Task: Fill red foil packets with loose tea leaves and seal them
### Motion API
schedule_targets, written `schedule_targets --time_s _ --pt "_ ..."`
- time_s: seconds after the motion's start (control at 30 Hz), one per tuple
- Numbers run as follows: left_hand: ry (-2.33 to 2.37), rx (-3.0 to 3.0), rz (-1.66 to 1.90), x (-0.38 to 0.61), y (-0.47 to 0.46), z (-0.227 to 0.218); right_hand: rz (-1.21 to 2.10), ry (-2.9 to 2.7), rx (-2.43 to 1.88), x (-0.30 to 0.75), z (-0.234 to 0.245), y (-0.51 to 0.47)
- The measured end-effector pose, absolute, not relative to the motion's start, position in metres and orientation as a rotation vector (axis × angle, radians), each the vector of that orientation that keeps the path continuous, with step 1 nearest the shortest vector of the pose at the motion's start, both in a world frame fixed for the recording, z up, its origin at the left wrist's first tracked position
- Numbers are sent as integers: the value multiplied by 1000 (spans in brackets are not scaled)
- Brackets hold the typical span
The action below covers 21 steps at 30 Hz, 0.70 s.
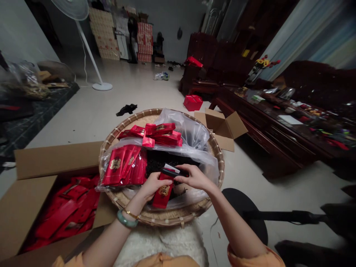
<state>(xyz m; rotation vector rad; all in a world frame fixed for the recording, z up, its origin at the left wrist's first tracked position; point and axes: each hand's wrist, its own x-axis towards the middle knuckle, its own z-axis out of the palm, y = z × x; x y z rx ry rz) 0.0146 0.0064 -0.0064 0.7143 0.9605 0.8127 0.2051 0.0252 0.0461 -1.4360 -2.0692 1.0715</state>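
My left hand [154, 185] grips a red foil sachet [163, 193] with a gold label, upright over a round woven bamboo tray [164, 218]. My right hand [194, 177] is shut on a black clamp-like tool [172, 172], whose end meets the sachet's top edge. Below my hands, a clear plastic bag [191, 135] lines the tray and holds dark tea-like leaves [164, 163]. A stack of red sachets [125, 167] lies by my left hand. More red sachets [161, 134] lie loosely farther back on the plastic.
An open carton [55, 174] full of red sachets stands at left. Another open carton [222, 128] touches the tray's far side. A black round stand base [244, 215] is at right. Beyond are a cluttered wooden table [267, 122], a red box [193, 102] and a floor fan [97, 74].
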Motion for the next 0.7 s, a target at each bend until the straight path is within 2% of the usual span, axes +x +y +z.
schedule_targets --time_s 0.7 --pt "923 804 649 -3 -12 -15 1155 -2018 -1377 206 32 40"
